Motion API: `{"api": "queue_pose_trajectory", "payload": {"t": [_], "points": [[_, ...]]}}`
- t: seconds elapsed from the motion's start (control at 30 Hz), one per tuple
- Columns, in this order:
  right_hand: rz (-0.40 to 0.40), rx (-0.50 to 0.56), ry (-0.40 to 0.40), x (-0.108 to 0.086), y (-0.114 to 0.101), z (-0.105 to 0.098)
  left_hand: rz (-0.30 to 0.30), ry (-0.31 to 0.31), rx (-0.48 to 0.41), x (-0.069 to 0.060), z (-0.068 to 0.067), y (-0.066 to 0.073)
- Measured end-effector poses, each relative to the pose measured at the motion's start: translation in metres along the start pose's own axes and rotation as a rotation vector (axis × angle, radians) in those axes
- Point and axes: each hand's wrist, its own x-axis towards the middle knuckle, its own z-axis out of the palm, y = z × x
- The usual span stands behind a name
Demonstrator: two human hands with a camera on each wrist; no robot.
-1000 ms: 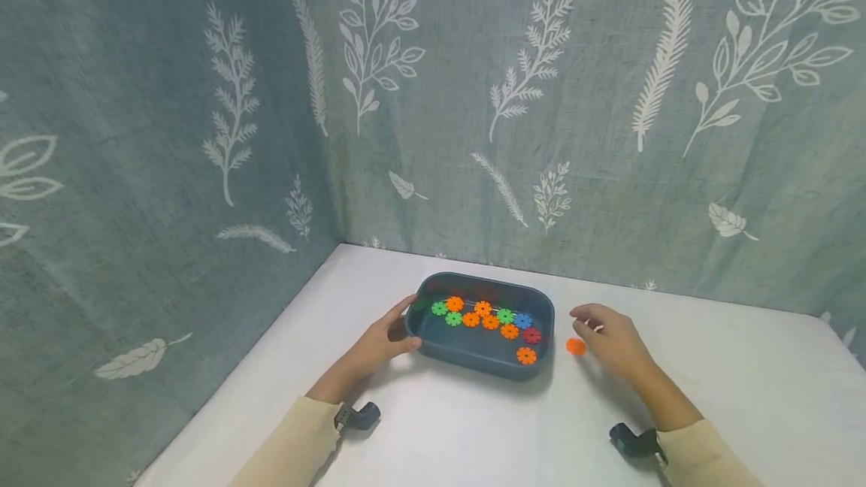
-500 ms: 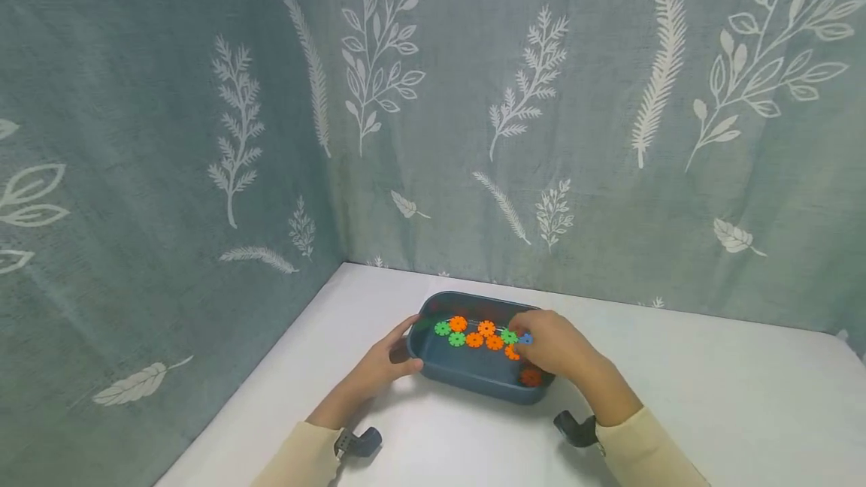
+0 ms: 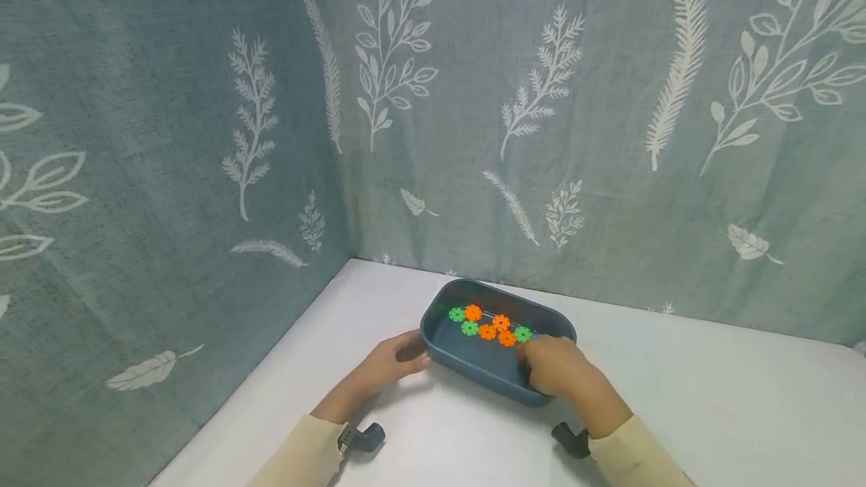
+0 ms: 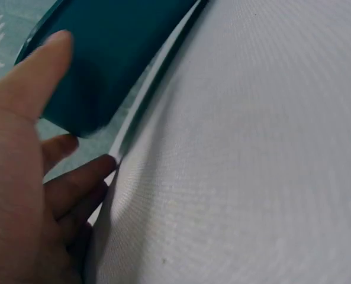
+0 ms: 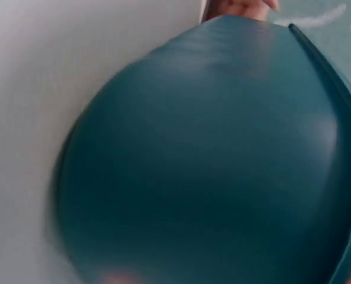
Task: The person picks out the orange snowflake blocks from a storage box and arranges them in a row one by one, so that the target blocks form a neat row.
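Note:
A dark teal rectangular tub (image 3: 473, 370) stands on the white table in the head view. Inside it lie several notched plastic discs, orange (image 3: 487, 331) and green (image 3: 470, 328). My right hand (image 3: 561, 374) reaches over the tub's right end; its fingertips are down inside, hidden from view, so I cannot tell what they hold. My left hand (image 3: 386, 368) is at the left end, thumb and fingers spread apart with a gap between them. In the left wrist view the thumb (image 4: 42, 68) overlaps the tub's side (image 4: 116, 53); contact is unclear.
A white cloth-covered table (image 3: 710, 389) extends to both sides. A grey-green curtain with white leaf prints (image 3: 609, 134) stands behind the tub, and another side of it (image 3: 155, 246) rises along the left table edge. Each wrist wears a small dark camera (image 3: 368, 438).
My right hand has moved left from the loose orange disc into the tub; that disc no longer shows on the table. The tub has turned and shifted slightly right, away from the left hand.

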Motion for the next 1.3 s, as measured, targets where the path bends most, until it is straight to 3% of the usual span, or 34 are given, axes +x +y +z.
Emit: {"api": "queue_pose_trajectory", "payload": {"t": [0.23, 0.43, 0.57, 0.7, 0.9, 1.07, 1.3], "points": [[-0.117, 0.028, 0.001, 0.008, -0.003, 0.006, 0.016, 0.014, -0.013, -0.011, -0.005, -0.003], [-0.165, 0.064, -0.026, 0.012, -0.002, 0.004, -0.031, 0.046, -0.011, -0.009, -0.004, -0.004], [-0.225, 0.048, 0.081, 0.01, -0.002, -0.004, -0.044, 0.051, -0.025, -0.006, -0.002, -0.004], [-0.159, 0.024, 0.158, 0.006, -0.004, -0.015, -0.041, 0.033, -0.039, -0.005, -0.002, -0.001], [-0.007, 0.0, 0.029, 0.004, -0.002, -0.019, -0.026, 0.018, -0.059, -0.001, -0.003, 0.004], [0.0, -0.015, -0.051, 0.002, -0.001, -0.012, 0.044, 0.002, -0.12, 0.001, -0.001, 0.005], [-0.027, -0.019, -0.058, 0.0, -0.001, -0.005, 0.108, 0.028, -0.168, 0.0, 0.003, 0.005]]}}
